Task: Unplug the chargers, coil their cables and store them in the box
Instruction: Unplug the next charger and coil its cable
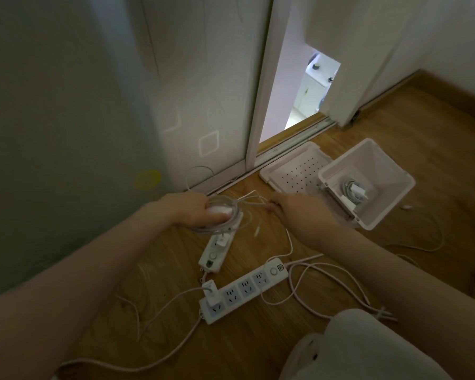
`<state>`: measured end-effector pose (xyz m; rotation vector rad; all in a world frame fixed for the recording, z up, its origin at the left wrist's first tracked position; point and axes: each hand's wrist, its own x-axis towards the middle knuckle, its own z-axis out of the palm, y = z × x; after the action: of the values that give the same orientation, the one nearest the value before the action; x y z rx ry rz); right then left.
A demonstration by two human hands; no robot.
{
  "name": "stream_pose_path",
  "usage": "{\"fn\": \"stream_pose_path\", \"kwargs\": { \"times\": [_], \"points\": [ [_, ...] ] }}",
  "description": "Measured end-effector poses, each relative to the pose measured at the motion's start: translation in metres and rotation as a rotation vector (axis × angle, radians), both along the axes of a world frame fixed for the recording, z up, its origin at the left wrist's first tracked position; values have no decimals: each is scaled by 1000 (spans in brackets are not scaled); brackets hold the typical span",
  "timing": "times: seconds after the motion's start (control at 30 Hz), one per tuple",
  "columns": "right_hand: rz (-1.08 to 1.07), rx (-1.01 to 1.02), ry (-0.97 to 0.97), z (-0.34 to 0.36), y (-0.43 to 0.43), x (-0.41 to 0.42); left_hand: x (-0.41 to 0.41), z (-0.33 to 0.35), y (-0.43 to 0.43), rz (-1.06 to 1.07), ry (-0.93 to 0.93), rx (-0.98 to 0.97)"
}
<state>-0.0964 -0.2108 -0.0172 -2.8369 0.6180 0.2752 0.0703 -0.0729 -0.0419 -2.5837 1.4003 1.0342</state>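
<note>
My left hand (196,209) grips a white charger with its cable wound in loops (222,215) around the hand, just above the far end of a small power strip (215,253). My right hand (288,207) pinches the loose end of that cable (258,201). One white charger (222,241) sits plugged in the small strip, another charger (211,293) in the long power strip (244,290). A white box (390,204) at the right holds a coiled charger (354,192).
The box's perforated lid (294,171) lies by the sliding door track. White power cords (327,292) loop over the wooden floor at the right and front. A wall stands at the left, and my knee (354,349) is at the bottom right.
</note>
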Motion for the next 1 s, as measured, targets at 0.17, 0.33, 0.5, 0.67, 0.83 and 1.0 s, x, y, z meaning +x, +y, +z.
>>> {"fn": "stream_pose_path", "kwargs": {
  "times": [0.17,0.33,0.5,0.67,0.83,1.0],
  "points": [
    [9,52,-117,6,21,8,6,-15,-1,455,68,-270],
    [39,133,-161,4,39,10,0,-6,-4,976,736,-516],
    [117,138,-122,2,56,12,-5,0,-8,1133,1233,-730],
    [177,66,-159,-2,59,11,-12,8,-12,1112,1551,-839],
    [155,48,-157,-7,45,9,-13,11,-10,1009,1434,-798],
    [180,102,-162,-9,34,5,-13,12,-4,769,1392,-694]
  ]
}}
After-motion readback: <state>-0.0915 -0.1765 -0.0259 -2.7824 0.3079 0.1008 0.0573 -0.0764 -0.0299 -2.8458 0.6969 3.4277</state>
